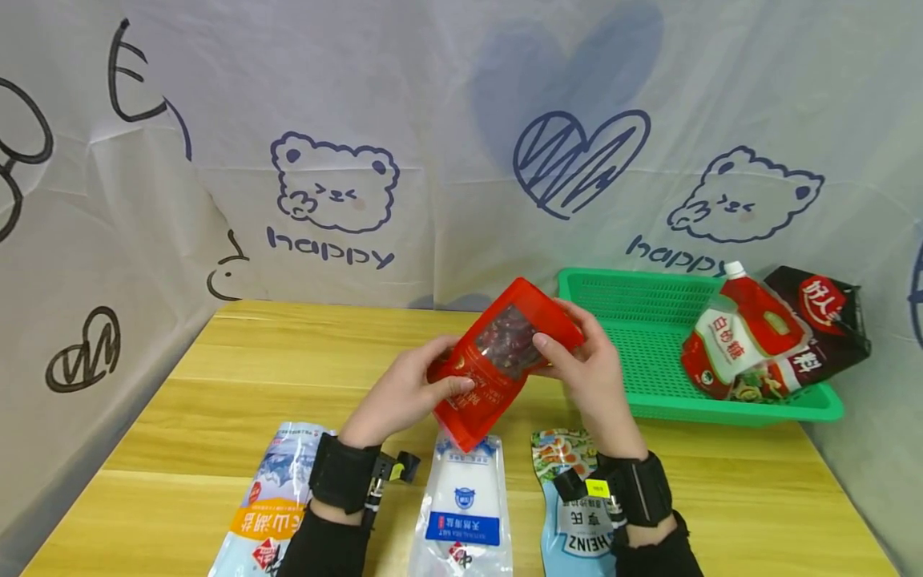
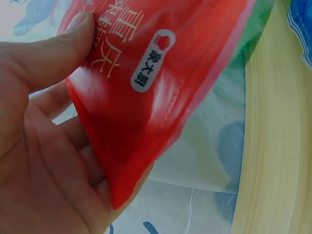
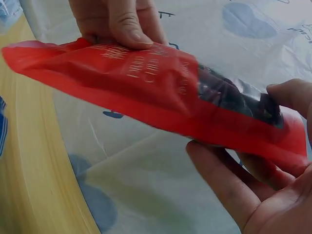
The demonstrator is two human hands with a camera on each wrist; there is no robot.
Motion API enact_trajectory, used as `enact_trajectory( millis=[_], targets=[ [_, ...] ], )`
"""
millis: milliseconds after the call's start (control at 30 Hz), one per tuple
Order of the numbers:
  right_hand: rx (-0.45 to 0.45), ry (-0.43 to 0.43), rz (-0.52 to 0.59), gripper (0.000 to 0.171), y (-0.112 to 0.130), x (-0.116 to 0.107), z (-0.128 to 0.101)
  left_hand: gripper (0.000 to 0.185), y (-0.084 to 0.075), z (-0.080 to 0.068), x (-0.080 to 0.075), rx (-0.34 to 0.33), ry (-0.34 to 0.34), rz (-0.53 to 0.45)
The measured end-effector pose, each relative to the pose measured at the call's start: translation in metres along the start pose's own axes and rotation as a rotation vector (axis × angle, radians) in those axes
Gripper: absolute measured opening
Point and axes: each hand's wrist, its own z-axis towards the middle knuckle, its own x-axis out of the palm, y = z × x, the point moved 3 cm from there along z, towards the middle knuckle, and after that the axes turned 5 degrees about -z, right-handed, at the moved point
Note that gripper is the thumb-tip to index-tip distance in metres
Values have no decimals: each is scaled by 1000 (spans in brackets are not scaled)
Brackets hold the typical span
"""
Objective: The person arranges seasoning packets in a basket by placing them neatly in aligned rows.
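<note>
Both hands hold a red pouch above the table, tilted, with a clear window showing dark contents. My left hand grips its lower left edge, thumb on the front face. At the upper right my right hand pinches it, the thumb over the window and fingers behind. In the left wrist view the pouch shows gold lettering and a small white label. Below the hands lie a white sea salt bag, a blue and orange bag at the left and a light blue Heinz pouch at the right.
A green basket stands at the back right of the wooden table. Inside it lean a red and white spouted pouch and a black and red bag. Behind hangs a white cloth with drawings.
</note>
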Motion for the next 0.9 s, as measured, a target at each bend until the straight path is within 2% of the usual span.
enact_trajectory(
  millis=[133, 200, 333, 533, 667, 800, 900],
  targets=[
    [4, -10, -22, 58, 0, -2, 0, 52, 1, 0, 2, -1, 26, 8],
    [2, -21, -26, 57, 0, -2, -1, 51, 1, 0, 2, -20, 16, 0],
    [-13, -67, -14, 55, 2, -3, -2, 49, 0, 1, 1, -54, -62, -14],
    [-36, -127, 39, 53, 3, -5, -3, 51, 3, 3, -3, -43, -200, -68],
    [-48, -163, 56, 52, 3, -6, -3, 65, 9, 5, -5, -101, -246, -143],
    [-86, -214, 85, 51, 2, -6, -4, 83, 16, 8, -4, -173, -292, -281],
    [-117, -243, 110, 50, 2, -5, -5, 77, 18, 10, -1, -182, -280, -413]
  ],
)
